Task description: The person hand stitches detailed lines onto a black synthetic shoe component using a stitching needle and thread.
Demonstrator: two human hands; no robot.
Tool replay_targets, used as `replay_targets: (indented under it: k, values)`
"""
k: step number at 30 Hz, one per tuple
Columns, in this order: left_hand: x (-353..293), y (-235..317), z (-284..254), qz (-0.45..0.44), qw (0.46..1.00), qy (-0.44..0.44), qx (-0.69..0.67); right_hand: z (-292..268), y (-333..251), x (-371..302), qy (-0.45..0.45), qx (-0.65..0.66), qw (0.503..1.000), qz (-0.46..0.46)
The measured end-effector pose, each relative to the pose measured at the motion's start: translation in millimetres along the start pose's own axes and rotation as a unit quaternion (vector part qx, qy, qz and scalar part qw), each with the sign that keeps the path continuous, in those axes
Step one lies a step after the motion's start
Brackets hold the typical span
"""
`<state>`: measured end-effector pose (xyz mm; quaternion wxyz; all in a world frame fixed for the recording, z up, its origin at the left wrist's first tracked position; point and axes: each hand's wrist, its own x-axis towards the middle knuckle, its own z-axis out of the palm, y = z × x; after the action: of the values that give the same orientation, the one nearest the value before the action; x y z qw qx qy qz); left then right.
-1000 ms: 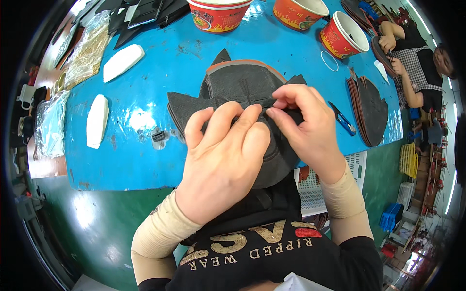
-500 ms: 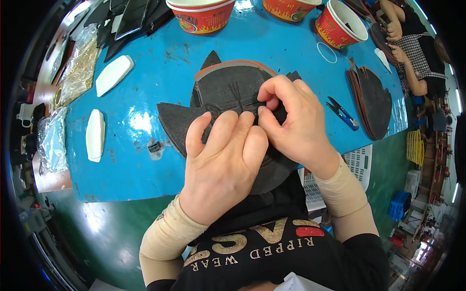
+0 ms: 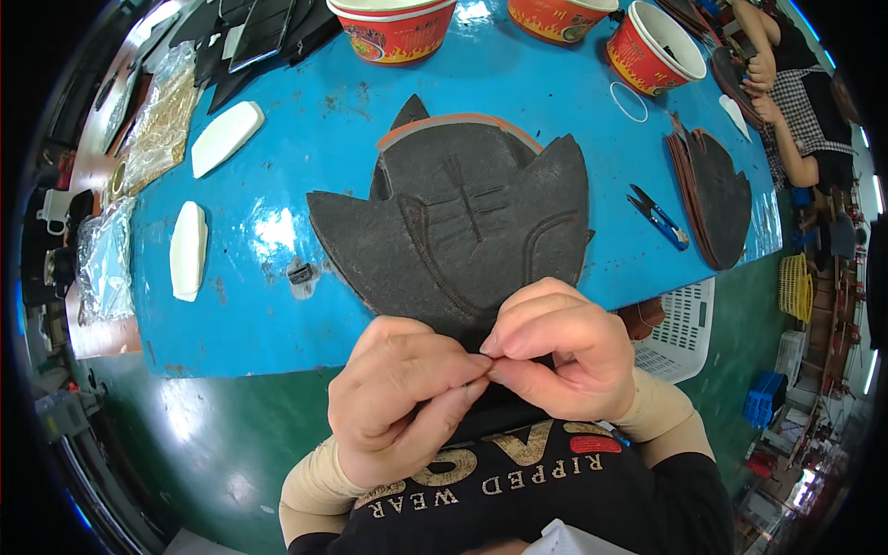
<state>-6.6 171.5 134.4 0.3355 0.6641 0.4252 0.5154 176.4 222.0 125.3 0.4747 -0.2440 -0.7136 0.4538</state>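
Head: fingers (image 3: 555,326) near gold lettering (image 3: 524,451)

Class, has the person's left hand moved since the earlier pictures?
Yes: judged against the blue table, the left hand has moved back toward the person's body, to the table's near edge.

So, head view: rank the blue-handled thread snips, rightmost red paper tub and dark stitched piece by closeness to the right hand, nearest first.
From the right hand:
1. Dark stitched piece: just beyond the hand, which overlaps it in view.
2. Blue-handled thread snips: table's right side.
3. Rightmost red paper tub: far right part.
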Motion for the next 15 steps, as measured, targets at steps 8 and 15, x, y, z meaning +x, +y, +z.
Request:
replay_targets:
  k: [8, 15]
  values:
    - [-3, 3, 1, 0.012, 0.999, 0.036, 0.037, 3, -5, 1, -0.027, 0.127, 0.987, 0.092]
    - [0, 4, -2, -0.028, 0.998, 0.033, 0.044, -7, -7, 13, -0.108, 0.070, 0.988, 0.087]
